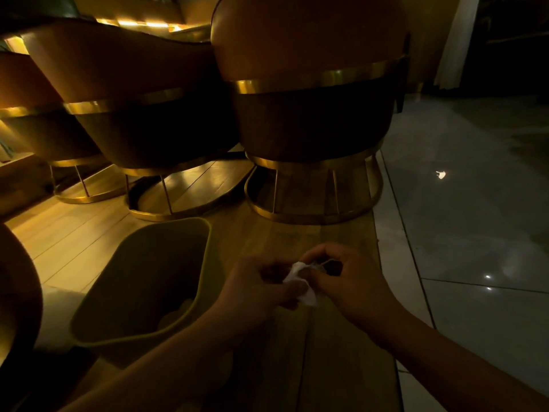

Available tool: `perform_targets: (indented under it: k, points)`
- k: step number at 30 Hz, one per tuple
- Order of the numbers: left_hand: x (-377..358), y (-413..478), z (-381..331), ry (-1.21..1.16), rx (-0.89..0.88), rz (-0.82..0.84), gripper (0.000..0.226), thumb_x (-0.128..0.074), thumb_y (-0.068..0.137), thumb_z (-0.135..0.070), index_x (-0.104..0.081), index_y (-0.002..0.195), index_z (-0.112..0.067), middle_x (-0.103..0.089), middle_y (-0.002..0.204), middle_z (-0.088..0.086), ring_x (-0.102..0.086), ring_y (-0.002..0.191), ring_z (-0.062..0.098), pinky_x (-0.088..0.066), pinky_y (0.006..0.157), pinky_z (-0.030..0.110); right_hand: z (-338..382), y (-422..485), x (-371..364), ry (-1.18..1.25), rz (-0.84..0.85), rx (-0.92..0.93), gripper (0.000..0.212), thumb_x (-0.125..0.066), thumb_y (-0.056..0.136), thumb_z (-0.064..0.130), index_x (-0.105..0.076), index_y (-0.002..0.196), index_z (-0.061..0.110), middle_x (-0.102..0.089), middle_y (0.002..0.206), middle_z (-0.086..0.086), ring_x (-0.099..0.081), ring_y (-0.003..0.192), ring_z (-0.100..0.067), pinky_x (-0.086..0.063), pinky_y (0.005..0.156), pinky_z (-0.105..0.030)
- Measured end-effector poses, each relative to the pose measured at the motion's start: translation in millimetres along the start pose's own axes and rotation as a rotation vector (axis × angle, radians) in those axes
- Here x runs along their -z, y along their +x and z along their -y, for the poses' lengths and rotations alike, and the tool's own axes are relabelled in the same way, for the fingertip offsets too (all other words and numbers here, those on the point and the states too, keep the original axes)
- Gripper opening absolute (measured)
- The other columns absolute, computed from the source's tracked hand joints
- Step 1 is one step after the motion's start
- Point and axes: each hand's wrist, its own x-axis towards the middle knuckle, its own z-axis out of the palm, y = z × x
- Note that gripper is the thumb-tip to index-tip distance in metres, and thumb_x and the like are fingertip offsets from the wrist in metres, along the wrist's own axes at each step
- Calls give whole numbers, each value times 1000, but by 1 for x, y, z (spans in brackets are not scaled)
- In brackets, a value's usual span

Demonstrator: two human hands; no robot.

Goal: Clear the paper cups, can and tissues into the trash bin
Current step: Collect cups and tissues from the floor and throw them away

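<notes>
A crumpled white tissue [300, 283] is pinched between both hands above the wooden floor. My left hand [255, 288] grips its near side and my right hand [341, 281] grips its far side. Just left of the hands stands an open olive trash bin [139, 263], with pale crumpled shapes dimly visible at its bottom. No cups or can are visible in this dark scene.
Three round orange chairs with gold bands and ring bases [312, 114] crowd the space behind the bin. Another chair edge [15, 292] sits at the left. Glossy grey tile floor [475, 233] stretches to the right, with a small white scrap [441, 174] lying on it.
</notes>
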Motion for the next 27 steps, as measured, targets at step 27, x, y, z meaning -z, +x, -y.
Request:
perform_targets:
  k: [27]
  points:
    - [215, -4, 70, 947, 164, -517, 22, -67, 85, -38, -72, 102, -25, -72, 94, -4, -56, 85, 8, -37, 72, 25, 15, 14, -31, 89, 158, -60, 18, -67, 85, 10, -68, 100, 20, -70, 91, -3, -70, 72, -9, -55, 57, -14]
